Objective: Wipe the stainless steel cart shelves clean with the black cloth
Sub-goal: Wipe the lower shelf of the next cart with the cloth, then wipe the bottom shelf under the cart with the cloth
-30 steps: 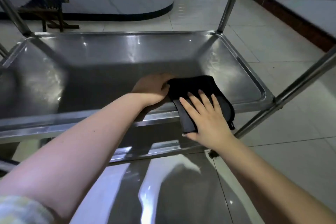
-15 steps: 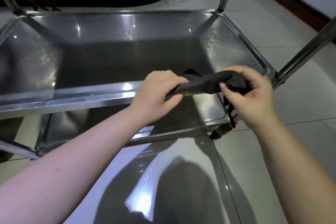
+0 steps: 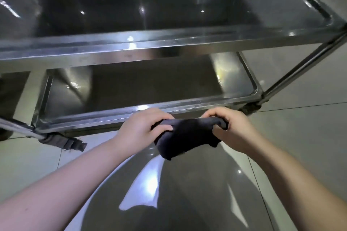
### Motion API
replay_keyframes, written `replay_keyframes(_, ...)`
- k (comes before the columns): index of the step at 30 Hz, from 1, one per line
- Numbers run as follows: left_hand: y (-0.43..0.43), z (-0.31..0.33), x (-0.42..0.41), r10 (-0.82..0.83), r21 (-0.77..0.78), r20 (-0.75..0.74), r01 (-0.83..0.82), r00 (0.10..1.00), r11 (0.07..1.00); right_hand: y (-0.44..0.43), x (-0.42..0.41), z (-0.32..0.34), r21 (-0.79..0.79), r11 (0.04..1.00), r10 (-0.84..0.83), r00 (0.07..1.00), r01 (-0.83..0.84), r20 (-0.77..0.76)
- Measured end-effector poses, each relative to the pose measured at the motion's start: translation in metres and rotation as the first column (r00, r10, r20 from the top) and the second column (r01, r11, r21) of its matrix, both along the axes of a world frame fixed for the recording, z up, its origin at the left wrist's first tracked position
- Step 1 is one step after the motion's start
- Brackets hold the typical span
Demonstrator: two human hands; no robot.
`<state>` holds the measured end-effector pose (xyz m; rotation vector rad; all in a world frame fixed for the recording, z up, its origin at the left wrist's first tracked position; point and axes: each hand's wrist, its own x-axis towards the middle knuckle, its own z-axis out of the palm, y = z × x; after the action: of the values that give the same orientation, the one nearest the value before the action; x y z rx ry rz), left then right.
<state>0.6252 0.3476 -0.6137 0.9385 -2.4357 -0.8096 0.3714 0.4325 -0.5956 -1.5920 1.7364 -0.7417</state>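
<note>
The black cloth (image 3: 185,137) hangs folded between both hands, just in front of the near rim of the lowest steel shelf (image 3: 150,88). My left hand (image 3: 142,127) grips its left end with curled fingers. My right hand (image 3: 232,127) pinches its right end. Above that lowest shelf sits the middle shelf (image 3: 142,48) of the stainless steel cart, its tray dark and reflective. The cloth touches neither shelf surface.
A steel cart leg (image 3: 300,65) slants down at the right to a caster (image 3: 249,108). Another leg with a grey rag wrapped round it (image 3: 63,141) is at the lower left. Glossy floor tiles (image 3: 300,146) lie all around.
Both hands lifted the cloth off the middle shelf, gathered it between them and carried it down to the front of the lowest shelf. The view tilted downward.
</note>
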Motion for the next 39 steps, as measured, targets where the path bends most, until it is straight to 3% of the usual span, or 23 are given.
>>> replay_keyframes(4, -0.012, -0.037, -0.01, -0.01, 0.034, 0.058, 0.008, 0.998, 0.999, -0.01, -0.006, -0.048, 0.038, 0.997, -0.075, 0.997, 0.074, 0.029)
replay_keyframes(7, -0.04, -0.027, -0.042, 0.028, -0.114, 0.035, -0.023, 0.999, 0.993, -0.037, -0.018, -0.053, -0.079, 0.968, -0.235, 0.97, 0.239, 0.059)
replay_keyframes(10, -0.075, -0.01, -0.081, 0.208, -0.203, -0.096, -0.224, 0.973, 0.953, -0.071, -0.04, -0.031, -0.271, 0.876, -0.378, 0.917, 0.4, 0.13)
replay_keyframes(12, -0.093, -0.008, -0.109, 0.345, -0.186, -0.183, -0.377, 0.92, 0.907, -0.087, -0.055, -0.025, -0.379, 0.834, -0.392, 0.914, 0.401, 0.105)
replay_keyframes(14, -0.109, -0.023, -0.129, 0.362, -0.139, -0.191, -0.39, 0.912, 0.91, -0.095, -0.062, -0.035, -0.402, 0.843, -0.384, 0.923, 0.357, 0.016)
replay_keyframes(16, -0.117, -0.054, -0.138, 0.348, -0.048, 0.008, -0.347, 0.937, 0.937, -0.095, -0.064, -0.064, -0.305, 0.92, -0.311, 0.933, 0.247, -0.182)
replay_keyframes(18, -0.114, -0.094, -0.138, 0.243, -0.05, 0.335, -0.24, 0.91, 0.969, -0.09, -0.065, -0.097, -0.033, 0.995, -0.098, 0.937, 0.093, -0.336)
replay_keyframes(19, -0.112, -0.112, -0.137, 0.2, -0.075, 0.431, -0.186, 0.88, 0.98, -0.085, -0.064, -0.109, 0.08, 0.997, 0.017, 0.923, 0.015, -0.384)
replay_keyframes(21, -0.115, -0.134, -0.136, 0.237, -0.149, 0.428, -0.19, 0.872, 0.97, -0.079, -0.066, -0.126, 0.019, 0.998, 0.063, 0.885, -0.061, -0.462)
replay_keyframes(24, -0.139, -0.147, -0.135, 0.442, -0.236, 0.378, -0.377, 0.814, 0.896, -0.097, -0.076, -0.132, -0.212, 0.976, -0.053, 0.893, -0.048, -0.447)
replay_keyframes(27, -0.155, -0.16, -0.127, 0.485, -0.281, 0.474, -0.396, 0.734, 0.874, -0.14, -0.082, -0.131, -0.057, 0.992, 0.072, 0.864, -0.115, -0.498)
replay_keyframes(30, -0.156, -0.169, -0.122, 0.503, -0.303, 0.456, -0.403, 0.734, 0.864, -0.168, -0.078, -0.149, 0.116, 0.957, 0.274, 0.698, -0.265, -0.662)
replay_keyframes(32, -0.155, -0.171, -0.121, 0.522, -0.326, 0.443, -0.412, 0.728, 0.851, -0.173, -0.08, -0.163, 0.167, 0.935, 0.341, 0.657, -0.314, -0.673)
replay_keyframes(35, -0.156, -0.17, -0.121, 0.531, -0.334, 0.437, -0.417, 0.726, 0.845, -0.186, -0.112, -0.173, 0.16, 0.965, 0.262, 0.696, -0.21, -0.669)
replay_keyframes(39, -0.157, -0.173, -0.122, 0.523, -0.336, 0.47, -0.404, 0.711, 0.851, -0.196, -0.191, -0.174, 0.158, 0.963, -0.052, 0.722, 0.22, -0.69)
